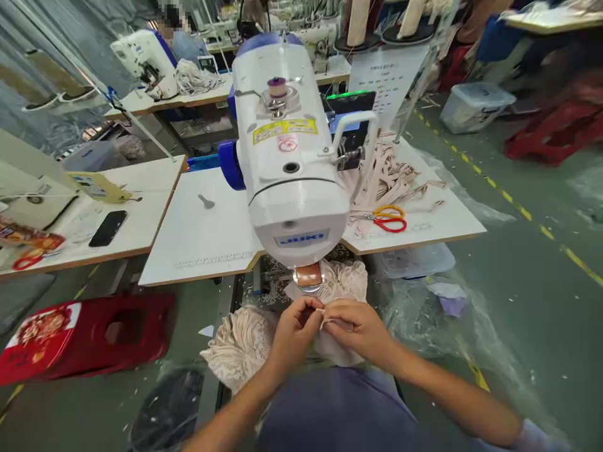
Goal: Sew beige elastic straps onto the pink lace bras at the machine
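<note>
A narrow strip of beige tape [330, 322] sits pinched between both hands, near the bottom centre of the view, just in front of the head of the sewing machine [289, 163]. The left hand [294, 329] has its fingertips pressed together on the strip's left end; the right hand [360, 328] closes thumb and forefinger on it just beside, so the two hands touch. Under them lies a heap of cream lace fabric [242, 345], spilling to the left and reaching up to the copper-coloured part [308, 275] beneath the machine.

Farther off, on the white table [202, 238] right of the machine, red and yellow scissors [389, 218] rest beside a loose pile of cut strips [393, 176]. A black phone [108, 228] lies on the neighbouring table to the left, and a red stool [89, 336] stands on the floor below it.

The strip is small and held only at the fingertips; it could likely slip or twist if either pinch eases, and the loose lace under the hands could catch on it.
</note>
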Tool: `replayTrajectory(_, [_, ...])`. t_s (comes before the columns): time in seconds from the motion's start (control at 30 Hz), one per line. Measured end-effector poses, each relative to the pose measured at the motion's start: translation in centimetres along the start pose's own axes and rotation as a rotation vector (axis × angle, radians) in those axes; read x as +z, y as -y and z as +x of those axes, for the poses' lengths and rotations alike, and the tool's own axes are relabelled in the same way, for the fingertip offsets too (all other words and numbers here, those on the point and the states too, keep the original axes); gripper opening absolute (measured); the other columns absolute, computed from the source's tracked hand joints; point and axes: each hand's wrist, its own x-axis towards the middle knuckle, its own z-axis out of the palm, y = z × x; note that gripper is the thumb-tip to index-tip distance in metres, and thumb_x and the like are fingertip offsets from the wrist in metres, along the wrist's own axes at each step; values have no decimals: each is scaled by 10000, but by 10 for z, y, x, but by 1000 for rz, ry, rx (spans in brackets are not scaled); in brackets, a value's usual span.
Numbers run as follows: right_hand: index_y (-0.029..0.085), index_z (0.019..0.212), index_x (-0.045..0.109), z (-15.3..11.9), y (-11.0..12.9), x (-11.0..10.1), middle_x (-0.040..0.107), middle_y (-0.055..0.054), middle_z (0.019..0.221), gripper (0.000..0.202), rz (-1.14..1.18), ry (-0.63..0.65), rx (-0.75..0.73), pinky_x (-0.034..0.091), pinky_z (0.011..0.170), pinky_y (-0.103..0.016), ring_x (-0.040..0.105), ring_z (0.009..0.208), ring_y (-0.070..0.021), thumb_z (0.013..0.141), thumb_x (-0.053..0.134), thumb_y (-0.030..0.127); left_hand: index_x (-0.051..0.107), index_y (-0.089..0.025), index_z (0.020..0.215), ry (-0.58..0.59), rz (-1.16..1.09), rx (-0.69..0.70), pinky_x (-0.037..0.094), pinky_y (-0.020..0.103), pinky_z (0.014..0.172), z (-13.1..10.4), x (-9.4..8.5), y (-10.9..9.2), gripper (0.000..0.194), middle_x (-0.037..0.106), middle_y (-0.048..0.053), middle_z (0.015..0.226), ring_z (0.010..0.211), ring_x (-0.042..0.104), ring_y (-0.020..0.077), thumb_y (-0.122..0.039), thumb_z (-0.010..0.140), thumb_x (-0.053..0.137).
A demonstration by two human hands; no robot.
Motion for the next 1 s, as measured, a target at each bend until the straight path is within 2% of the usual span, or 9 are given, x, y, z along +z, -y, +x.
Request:
replayTrajectory(0.1, [190, 879, 702, 1, 2, -5, 724, -40, 864, 225, 18, -89, -28, 515, 771, -259, 657, 836, -143, 954, 521, 301, 624, -168, 890, -74, -111, 10, 468, 239, 618, -8, 4, 5, 218, 647, 36, 805, 698, 587, 149, -375, 858, 562])
replayTrajectory(0.27, [195, 903, 715, 4, 5, -9, 706, -28, 791, 223, -64, -38, -36, 485, 689, -232, 633, 740, -127, 949, 520, 293, 643, -178, 822, -101, 193, 223, 464, 248, 653, -6, -7, 10, 159, 650, 28, 758, 709, 597, 150, -279, 895, 545])
replayTrajectory(0.37, [198, 897, 714, 5, 6, -10, 701, -19, 788, 208, -65, -24, -14, 477, 696, -225, 633, 743, -124, 942, 525, 273, 618, -188, 779, -96, 292, 280, 462, 248, 634, -2, -11, 11, 171, 641, 19, 723, 678, 592, 147, -257, 905, 524])
replayTrajectory(0.5, [198, 867, 718, 7, 5, -9, 714, -23, 803, 192, -20, -45, 39, 491, 706, -231, 650, 753, -131, 918, 548, 273, 604, -194, 742, -126, 290, 287, 466, 239, 608, -1, -9, 15, 222, 635, 18, 692, 640, 586, 140, -292, 923, 522])
replayTrajectory(0.67, [210, 891, 745, 11, 1, -7, 753, -30, 896, 174, 66, -103, 102, 517, 784, -252, 686, 831, -146, 871, 574, 229, 656, -184, 843, -139, 232, 358, 499, 243, 658, -2, -6, 22, 177, 688, 47, 779, 726, 637, 150, -256, 942, 528])
replayTrajectory(0.77, [216, 886, 733, 15, -2, -12, 755, -15, 881, 168, 34, -119, 130, 510, 759, -244, 687, 817, -145, 879, 568, 244, 650, -182, 835, -186, 276, 390, 497, 232, 641, -3, -8, 19, 173, 676, 32, 756, 701, 630, 140, -217, 944, 520])
replayTrajectory(0.9, [226, 866, 696, 21, -3, -27, 728, -9, 805, 200, -212, -165, 131, 463, 662, -240, 660, 731, -146, 924, 522, 305, 658, -191, 873, -198, 415, 490, 503, 215, 616, -6, -16, 7, 127, 694, 19, 752, 670, 642, 125, -191, 938, 548])
replayTrajectory(1.0, [231, 887, 695, 27, 1, -34, 716, -2, 780, 209, -263, -81, 80, 438, 645, -236, 644, 706, -142, 928, 507, 311, 670, -192, 948, -151, 456, 629, 523, 201, 642, -8, -22, -1, 98, 732, 27, 809, 699, 676, 120, -153, 925, 582])
